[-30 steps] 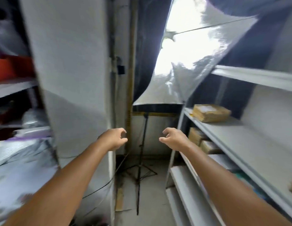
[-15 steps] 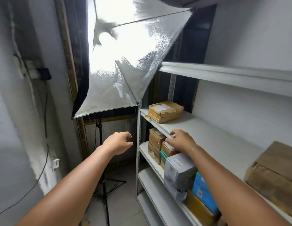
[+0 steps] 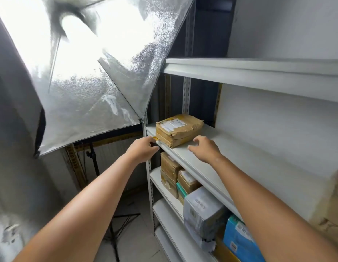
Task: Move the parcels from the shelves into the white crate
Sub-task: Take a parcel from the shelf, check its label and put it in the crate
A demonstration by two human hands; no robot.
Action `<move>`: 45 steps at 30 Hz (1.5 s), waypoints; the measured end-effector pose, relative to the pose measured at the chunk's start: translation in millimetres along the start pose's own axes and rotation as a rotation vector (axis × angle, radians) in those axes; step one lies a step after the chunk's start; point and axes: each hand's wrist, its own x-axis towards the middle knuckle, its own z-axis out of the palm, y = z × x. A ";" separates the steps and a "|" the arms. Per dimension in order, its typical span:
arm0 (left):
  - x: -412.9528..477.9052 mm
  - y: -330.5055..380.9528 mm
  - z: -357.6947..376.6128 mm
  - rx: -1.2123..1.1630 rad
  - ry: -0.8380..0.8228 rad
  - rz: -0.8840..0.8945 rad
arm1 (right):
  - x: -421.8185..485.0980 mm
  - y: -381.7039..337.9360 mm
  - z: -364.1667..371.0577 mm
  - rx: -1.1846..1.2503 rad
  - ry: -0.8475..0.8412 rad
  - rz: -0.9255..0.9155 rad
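Looking along the middle shelf (image 3: 240, 167), we see one brown parcel (image 3: 180, 129) at its far left end, lying flat close to the front lip, ahead of both hands and slightly above them. Its long axis seems to run across the shelf, from the front lip toward the back wall, so a short end faces the left hand (image 3: 143, 151) and a long side faces the right hand (image 3: 204, 150). The left hand sits at the front corner of the shelf, just beside the parcel's nearest corner, and looks the nearer of the two. We cannot tell whether its fingertips touch the paper. The right hand hovers over bare shelf just beside the long side, apart from it. Both hands are loosely curled and hold nothing. We judge the coming move to be a two-handed clasp, one hand on each flank. We count two hands and one parcel at this end, though a seam along its side may mean two flat packets stacked. One cardboard box (image 3: 332, 205) stands well apart at the right end of the same shelf. On the shelf below (image 3: 157, 177) we count about seven parcels, some partly hidden. The white crate is not in view.
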 end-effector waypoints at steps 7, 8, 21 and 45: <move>94.9 -20.0 12.2 -0.043 0.020 0.071 | 68.1 -13.1 25.1 0.108 0.081 0.111; 106.8 -23.0 13.4 -0.066 0.020 0.077 | 76.8 -16.3 29.7 0.121 0.095 0.129; 207.5 -45.8 40.0 -0.268 -0.172 0.068 | 152.8 -39.0 83.0 0.327 0.211 0.340; 135.6 -30.1 43.3 -0.707 -0.346 -0.131 | 114.7 2.0 60.1 0.647 0.033 0.329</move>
